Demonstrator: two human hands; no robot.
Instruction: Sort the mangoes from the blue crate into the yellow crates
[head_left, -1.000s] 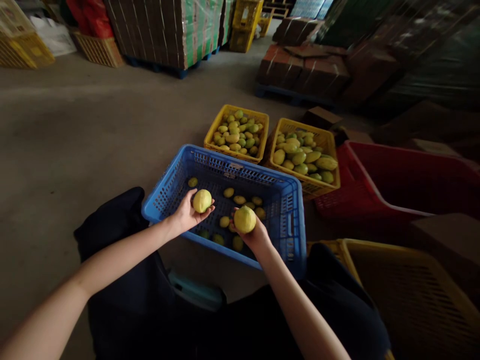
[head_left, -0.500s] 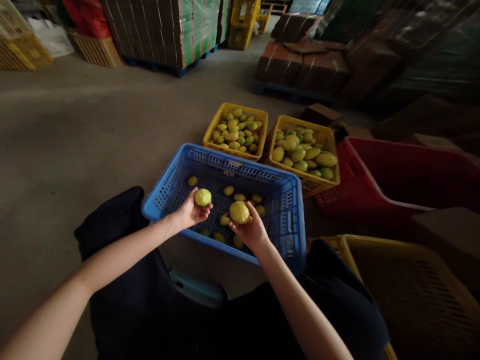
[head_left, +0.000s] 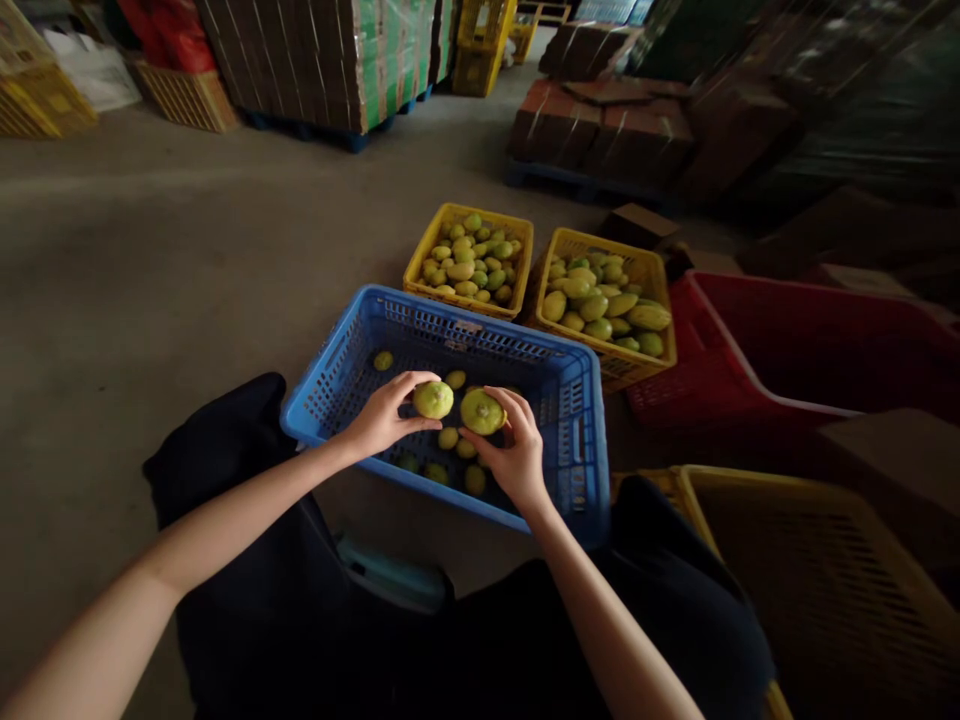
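Over the blue crate (head_left: 592, 440), my left hand (head_left: 386, 415) grips a yellow-green lemon-like fruit (head_left: 433, 400) between thumb and fingers. My right hand (head_left: 521, 450) holds a second, slightly larger lemon-like fruit (head_left: 481, 412) just beside it. Both fruits have an end with a small round scar turned towards me, and a narrow gap lies between them. Below, several loose fruits lie on the crate's floor, among them a lone one (head_left: 383, 361) near its far left. My hands hide part of the crate's inside.
Beyond the blue crate stand two yellow crates, a left one (head_left: 420, 262) and a right one (head_left: 660, 350), full of yellow-green fruit. A red crate (head_left: 720, 400) and another yellow crate (head_left: 757, 480) are to my right. Strapped cartons (head_left: 562, 125) stand on a pallet further back.
My hands have come closer together and rolled over, so the fingers now curl over the tops of the fruits. Both fruits have turned to show their scarred ends.
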